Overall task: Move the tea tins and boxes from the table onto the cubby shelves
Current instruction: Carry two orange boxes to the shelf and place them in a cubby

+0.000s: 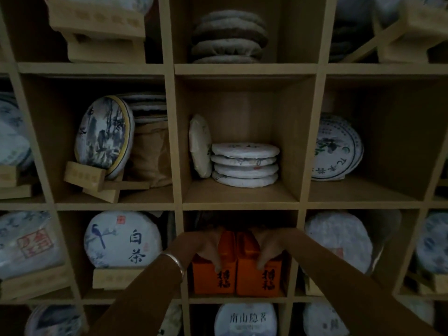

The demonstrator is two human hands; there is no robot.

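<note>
Two orange tea boxes with black characters stand side by side in the middle cubby of the third row: the left orange box and the right orange box. My left hand rests on top of the left box, fingers curled over its front edge. On the right box my right hand grips in the same way. A bracelet circles my left wrist. The backs of both boxes are hidden in the dark cubby.
The wooden cubby shelf fills the view. Above the boxes, a stack of white tea cakes lies flat. A round cake with a bird and characters stands in the left cubby. Other cubbies hold wrapped cakes on wooden stands.
</note>
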